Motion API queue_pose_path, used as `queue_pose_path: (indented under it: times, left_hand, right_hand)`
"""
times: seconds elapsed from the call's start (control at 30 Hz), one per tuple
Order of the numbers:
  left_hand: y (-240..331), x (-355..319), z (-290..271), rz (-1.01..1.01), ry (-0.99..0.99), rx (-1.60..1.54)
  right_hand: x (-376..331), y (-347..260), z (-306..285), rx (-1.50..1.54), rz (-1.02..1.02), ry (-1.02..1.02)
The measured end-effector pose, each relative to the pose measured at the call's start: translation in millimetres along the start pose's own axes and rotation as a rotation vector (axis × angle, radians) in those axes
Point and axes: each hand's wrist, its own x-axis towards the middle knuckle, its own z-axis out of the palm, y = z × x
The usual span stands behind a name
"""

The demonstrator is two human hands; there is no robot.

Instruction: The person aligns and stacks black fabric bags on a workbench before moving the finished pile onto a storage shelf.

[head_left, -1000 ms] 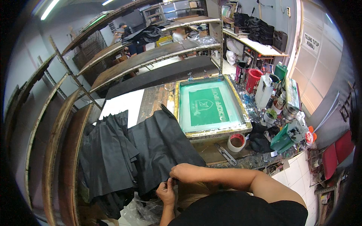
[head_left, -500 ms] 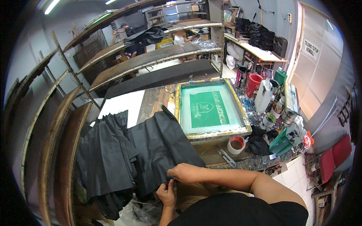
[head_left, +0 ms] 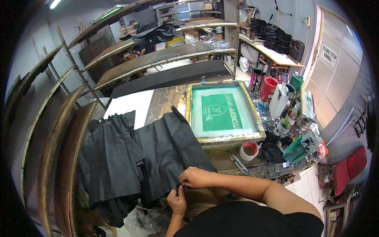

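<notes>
A black fabric sheet, perhaps a flat bag, lies over the front of the worktable, its near edge hanging toward me. At its near lower corner my right hand is closed, fingers pinching the edge. Just below it, my left hand is also closed, thumb raised against the same edge. The fingertips of both hands almost meet, and the exact fold between them is hidden. To the left, a fanned stack of similar black fabric pieces drapes over the table edge.
Right of the fabric sits a framed printing screen with a green stencil. A tape roll and a utility knife lie before it. Pots and bottles crowd the right side. Wooden racks stand left; two people are behind the shelves.
My head view has shifted a little, so the scene sits slightly to the right. Both hands keep pinching the fabric's edge, close together, with only small finger movement.
</notes>
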Motion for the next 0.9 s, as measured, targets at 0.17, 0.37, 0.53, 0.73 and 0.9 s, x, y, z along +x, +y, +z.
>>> queue_pose_path:
  times: [0.17,0.37,0.53,0.73,0.9]
  left_hand:
    - [15.1,0.2,-1.4,-0.022,-0.004,-0.079]
    - [3.4,-1.3,-3.7,0.036,-0.038,-0.029]
    - [3.7,-0.9,-2.6,0.046,-0.04,-0.044]
    - [0.3,-3.6,-4.1,-0.012,-0.062,-0.036]
    - [-10.6,-12.5,1.4,-0.69,-0.117,-0.42]
  right_hand:
    - [0.5,-0.5,3.9,-0.039,0.048,-0.008]
    - [6.0,2.0,-4.7,0.06,0.052,-0.056]
    - [11.2,9.1,-1.3,0.056,0.071,-0.081]
    - [12.6,11.3,5.2,0.012,0.026,0.061]
    - [14.9,-32.4,-13.1,-0.15,-0.039,0.48]
